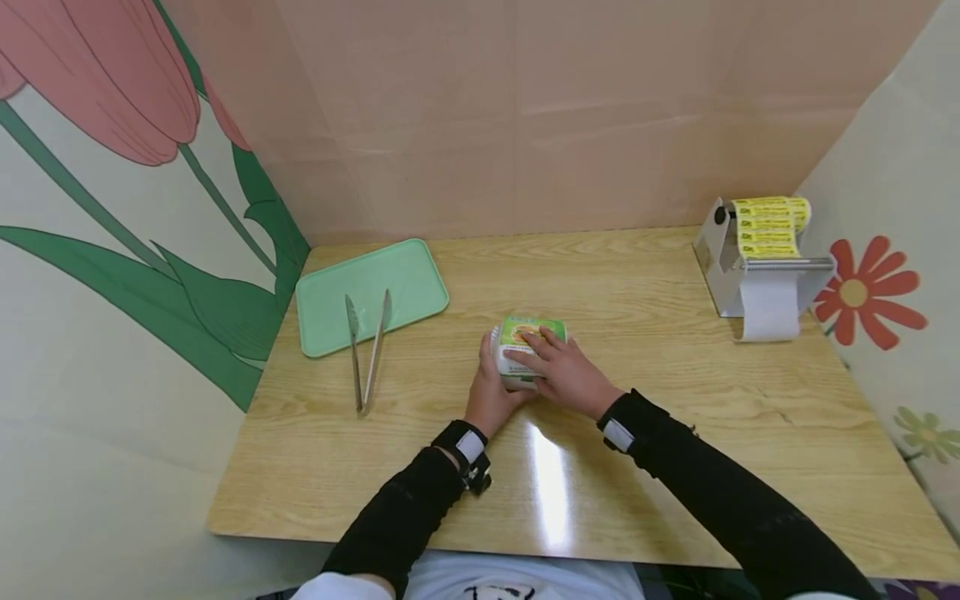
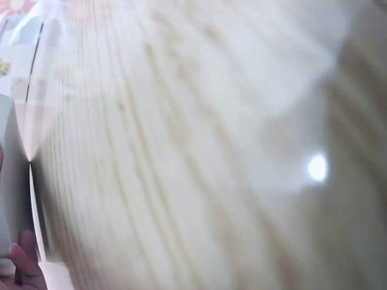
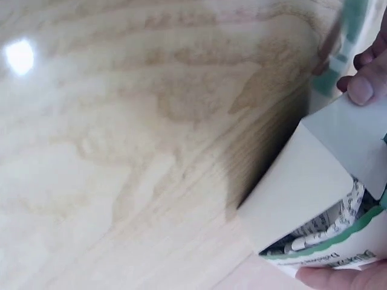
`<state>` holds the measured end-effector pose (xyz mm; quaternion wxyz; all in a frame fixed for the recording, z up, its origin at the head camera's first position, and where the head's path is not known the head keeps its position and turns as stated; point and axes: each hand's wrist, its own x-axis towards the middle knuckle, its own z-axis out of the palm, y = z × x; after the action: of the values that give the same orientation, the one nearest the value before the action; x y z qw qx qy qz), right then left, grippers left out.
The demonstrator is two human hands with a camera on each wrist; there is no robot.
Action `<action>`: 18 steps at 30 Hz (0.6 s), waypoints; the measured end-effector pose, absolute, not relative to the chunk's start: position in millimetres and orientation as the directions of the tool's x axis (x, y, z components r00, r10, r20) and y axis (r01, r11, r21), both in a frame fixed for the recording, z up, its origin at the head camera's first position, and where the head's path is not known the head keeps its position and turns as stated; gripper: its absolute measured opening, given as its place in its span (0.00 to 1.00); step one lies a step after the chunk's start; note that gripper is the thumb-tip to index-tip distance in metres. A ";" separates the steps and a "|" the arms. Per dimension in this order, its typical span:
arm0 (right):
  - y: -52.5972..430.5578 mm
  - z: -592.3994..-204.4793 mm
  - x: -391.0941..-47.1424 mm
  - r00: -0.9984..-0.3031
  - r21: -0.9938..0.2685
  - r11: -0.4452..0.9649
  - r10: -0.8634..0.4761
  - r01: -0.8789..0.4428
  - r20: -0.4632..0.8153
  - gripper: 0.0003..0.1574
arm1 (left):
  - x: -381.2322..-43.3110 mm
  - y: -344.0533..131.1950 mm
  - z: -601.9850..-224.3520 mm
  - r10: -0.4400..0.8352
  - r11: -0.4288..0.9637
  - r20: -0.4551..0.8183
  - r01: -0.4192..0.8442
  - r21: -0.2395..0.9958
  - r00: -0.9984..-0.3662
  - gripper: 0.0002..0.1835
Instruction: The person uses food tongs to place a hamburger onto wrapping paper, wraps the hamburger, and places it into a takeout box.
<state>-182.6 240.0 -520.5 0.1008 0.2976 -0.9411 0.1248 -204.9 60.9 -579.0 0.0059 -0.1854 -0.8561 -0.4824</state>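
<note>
A small white carton with a green and orange printed face (image 1: pixel 534 322) is between both hands, close over the table. My left hand (image 1: pixel 493 396) grips it along its left and lower side. Spread fingers of my right hand (image 1: pixel 572 377) rest across the printed face. From the right wrist, the carton (image 3: pixel 302 184) shows an open side with printed paper inside and a pale flap (image 3: pixel 354 130) under a thumb. In the left wrist view, only the carton's pale side (image 2: pixel 11 187) and some fingertips (image 2: pixel 27 260) appear at the left edge.
A green tray (image 1: pixel 405 279) lies at the back left of the wooden table (image 1: pixel 660 500), with metal tongs (image 1: pixel 369 375) leaning over its front edge. At the back right stands a label dispenser (image 1: pixel 720 279) holding a yellow label roll (image 1: pixel 768 225). Walls border the back and sides.
</note>
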 end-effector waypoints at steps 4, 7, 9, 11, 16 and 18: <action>238.3 -517.1 -182.7 -0.790 -0.128 0.792 -0.553 -0.597 0.265 0.39 | -205.0 59.9 -578.5 0.320 0.482 0.160 0.306 0.821 -0.934 0.67; 237.4 -515.8 -183.0 -0.796 -0.119 0.799 -0.550 -0.590 0.254 0.39 | -205.8 59.3 -579.8 0.328 0.488 0.147 0.301 0.820 -0.933 0.67; 236.9 -515.3 -183.4 -0.797 -0.119 0.799 -0.551 -0.589 0.250 0.40 | -206.4 58.6 -581.3 0.335 0.484 0.146 0.303 0.821 -0.931 0.68; 236.9 -515.6 -183.8 -0.797 -0.124 0.797 -0.553 -0.591 0.241 0.41 | -206.9 57.7 -582.5 0.342 0.469 0.147 0.304 0.829 -0.928 0.68; 239.4 -518.3 -185.6 -0.810 -0.142 0.803 -0.547 -0.579 0.211 0.42 | -207.4 54.1 -576.6 0.366 0.343 0.095 0.229 0.911 -0.926 0.57; 240.9 -518.5 -185.6 -0.815 -0.163 0.803 -0.539 -0.573 0.213 0.42 | -207.6 52.2 -572.0 0.370 0.295 0.064 0.182 0.938 -0.927 0.50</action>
<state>-185.6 240.9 -518.5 0.0780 0.2939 -0.9462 0.1106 -207.6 52.2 -572.0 -0.0828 -0.1727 -0.8003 -0.5683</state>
